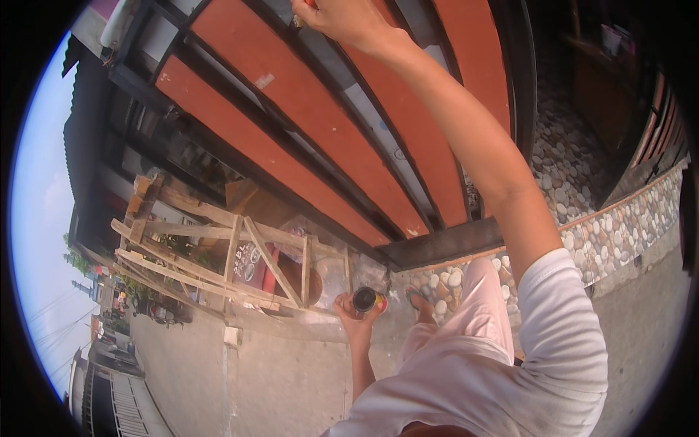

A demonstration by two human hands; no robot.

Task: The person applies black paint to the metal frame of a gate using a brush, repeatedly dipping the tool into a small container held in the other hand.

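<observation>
Gate slats getting paint, can held low

Gate (pixel 306 109) slats at twelve o'clock: right hand (pixel 342 18) raised, fingers closed on a small tool, mostly out of frame, likely a brush. Left hand (pixel 357 313) at six o'clock, wrapped around an open can (pixel 366 298). Mid-coat, probably; next, steady strokes along slat.

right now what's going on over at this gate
A person stands at a gate of orange-red slats in a dark frame. The right hand is raised to the top of the slats, fingers closed on something small that is mostly out of view. The left hand hangs low, holding a small dark-topped can.
</observation>
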